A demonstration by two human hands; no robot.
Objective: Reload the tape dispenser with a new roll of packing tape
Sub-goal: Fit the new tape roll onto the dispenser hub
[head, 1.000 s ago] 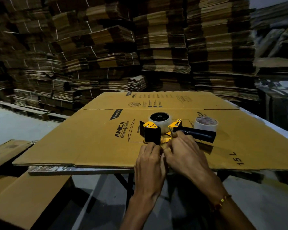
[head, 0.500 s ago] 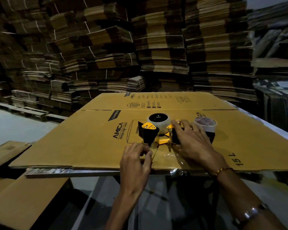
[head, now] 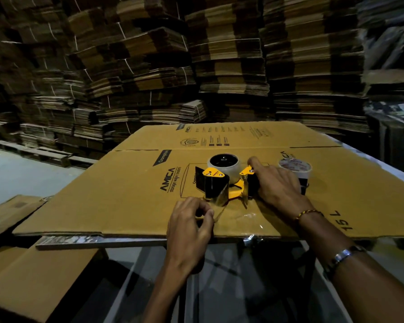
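Surface: flattened cardboard box (head: 117, 199) on a table.
Room: dim, stacks of cardboard (head: 219, 61) behind.
Left hand (head: 189, 227): pinching clear tape (head: 219, 206).
Right hand (head: 278, 185): spread over dispenser (head: 216, 185).

Tall stacks of flattened cardboard boxes (head: 219, 66), many tied in bundles, fill the dim back of the room like a wall. The floor (head: 14, 173) at left is pale grey concrete, with wooden pallets (head: 44, 155) along the stacks. A table (head: 103, 242) shows its metal edge under a large cardboard sheet (head: 117, 201).
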